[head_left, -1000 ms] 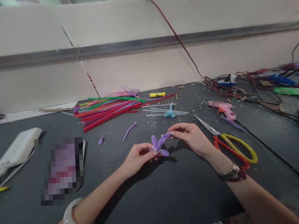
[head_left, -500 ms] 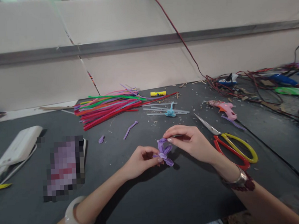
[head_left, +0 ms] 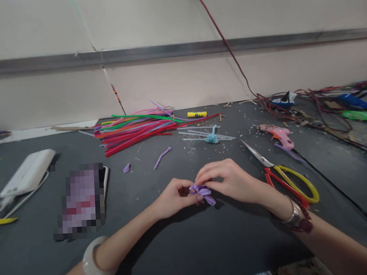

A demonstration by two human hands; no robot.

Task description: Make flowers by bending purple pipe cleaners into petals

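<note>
- The purple flower shape [head_left: 207, 193] is held between both hands, above the dark table [head_left: 176, 247].
- Its near side is pinched by the left hand [head_left: 174, 199], with the thumb and fingers closed on it.
- Its top is gripped by the bent, closed fingertips of the right hand [head_left: 231, 182]; the exact contact is partly hidden.
- Beyond the left hand, a thin purple strip [head_left: 162, 158] and a small purple loop [head_left: 127, 168] are laid apart.
- Beyond the right hand, a light-blue flower [head_left: 212, 138] is set on translucent sticks [head_left: 191, 139], near a yellow tube [head_left: 196, 114].
- To the right, open scissors [head_left: 275, 167] are placed near a pink glue gun [head_left: 282, 138].
- To the left, a blurred purple item [head_left: 82, 198] and a white block [head_left: 28, 172] are seen.
- Farther back, colored fuzzy stems [head_left: 137, 133] are heaped near the wall [head_left: 157, 84].
</note>
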